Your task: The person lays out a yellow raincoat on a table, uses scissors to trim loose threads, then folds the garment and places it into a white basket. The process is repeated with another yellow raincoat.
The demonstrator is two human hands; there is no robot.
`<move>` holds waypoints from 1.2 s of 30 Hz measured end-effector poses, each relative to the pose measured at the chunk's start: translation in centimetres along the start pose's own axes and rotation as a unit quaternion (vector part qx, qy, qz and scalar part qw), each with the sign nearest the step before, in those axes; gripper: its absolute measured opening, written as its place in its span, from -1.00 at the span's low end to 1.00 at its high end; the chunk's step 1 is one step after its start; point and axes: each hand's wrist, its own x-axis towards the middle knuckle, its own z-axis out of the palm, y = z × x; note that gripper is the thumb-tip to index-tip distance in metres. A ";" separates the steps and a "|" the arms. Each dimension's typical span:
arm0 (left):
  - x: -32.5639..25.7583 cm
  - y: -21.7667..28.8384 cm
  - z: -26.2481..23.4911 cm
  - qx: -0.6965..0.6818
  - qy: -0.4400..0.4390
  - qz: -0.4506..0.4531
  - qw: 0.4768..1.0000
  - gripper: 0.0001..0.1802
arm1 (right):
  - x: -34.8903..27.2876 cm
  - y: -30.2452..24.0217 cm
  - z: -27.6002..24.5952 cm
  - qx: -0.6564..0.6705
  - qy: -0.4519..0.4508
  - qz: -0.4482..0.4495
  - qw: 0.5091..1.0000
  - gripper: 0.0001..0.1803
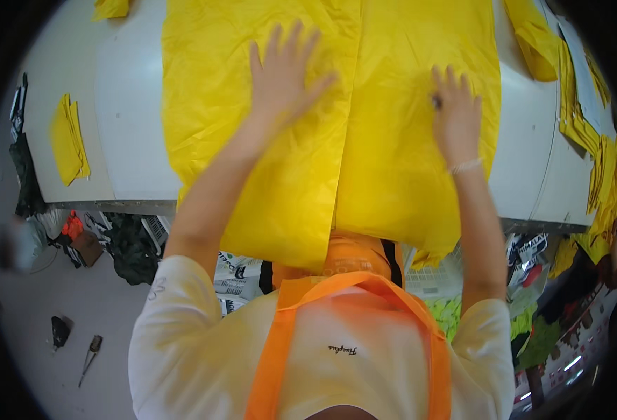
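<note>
A large piece of smooth yellow fabric [399,175] covers the middle of the white table and hangs over its near edge toward my lap. A long edge or seam runs down its middle, with the left part reaching lower. Over the left part, my left hand [282,84] is spread with its fingers apart, slightly blurred. My right hand [457,112] lies flat on the right part, fingers stretched forward. A small dark thing [436,101] shows at that hand's inner side; its kind is unclear. Neither hand grips the cloth.
Folded yellow pieces [71,140] lie on the white table [137,133] at the left. More yellow pieces [581,112] are stacked along the right edge. Below stand a white crate [431,276] and dark cloth [130,248]. A brush-like tool [91,357] lies on the floor.
</note>
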 end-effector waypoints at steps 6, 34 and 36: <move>-3.5 2.1 1.4 -0.046 -0.070 0.077 0.993 -0.16 | -2.6 -2.9 4.3 0.079 0.064 0.022 0.995 -0.36; -20.5 4.6 -4.4 -0.263 -0.040 0.109 0.958 -0.55 | -19.5 -10.3 0.8 0.519 -0.070 0.008 0.852 -0.61; -20.1 5.3 -3.9 -0.267 -0.002 0.142 0.953 -0.67 | -19.9 -10.8 1.1 0.589 -0.069 0.031 0.804 -0.65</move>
